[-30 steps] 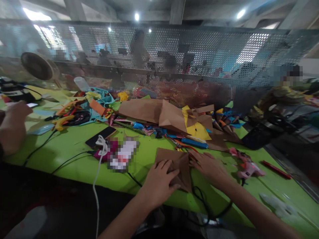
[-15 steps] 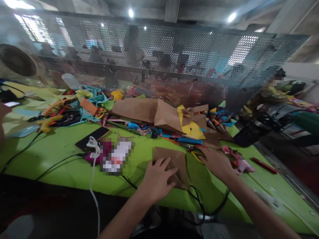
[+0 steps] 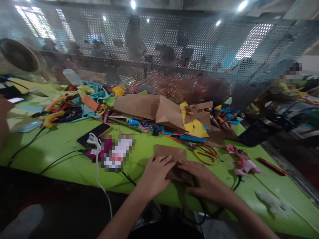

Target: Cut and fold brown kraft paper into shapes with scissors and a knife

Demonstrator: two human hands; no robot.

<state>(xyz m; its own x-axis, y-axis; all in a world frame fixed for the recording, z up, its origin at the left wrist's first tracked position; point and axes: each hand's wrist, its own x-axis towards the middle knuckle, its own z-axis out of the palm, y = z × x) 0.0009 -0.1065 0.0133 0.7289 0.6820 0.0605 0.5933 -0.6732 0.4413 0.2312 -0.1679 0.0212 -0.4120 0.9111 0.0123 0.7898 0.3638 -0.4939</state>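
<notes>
A folded piece of brown paper point(image 3: 170, 151) lies on the green table in front of me. My left hand point(image 3: 158, 172) rests on its left side, fingers stretched out and lying flat. On its right side lies my right hand point(image 3: 203, 179), fingers extended over the paper's edge and the thumb apart. Both hands cover much of the lower paper. Just beyond my right hand are scissors point(image 3: 205, 154) with a red and a yellow handle loop, untouched. A blue utility knife point(image 3: 192, 138) lies behind them.
A pink glue gun point(image 3: 245, 164) and a red pen point(image 3: 271, 166) lie to the right. On the left are a dark phone point(image 3: 93, 133), a white cable point(image 3: 103, 192) and a yellow glue gun point(image 3: 52, 119). Paper scraps and large brown paper point(image 3: 139, 106) line the perforated screen point(image 3: 154, 43).
My right hand has left the scissors and moved left onto the brown paper. My left hand stays on the paper. The view has shifted slightly.
</notes>
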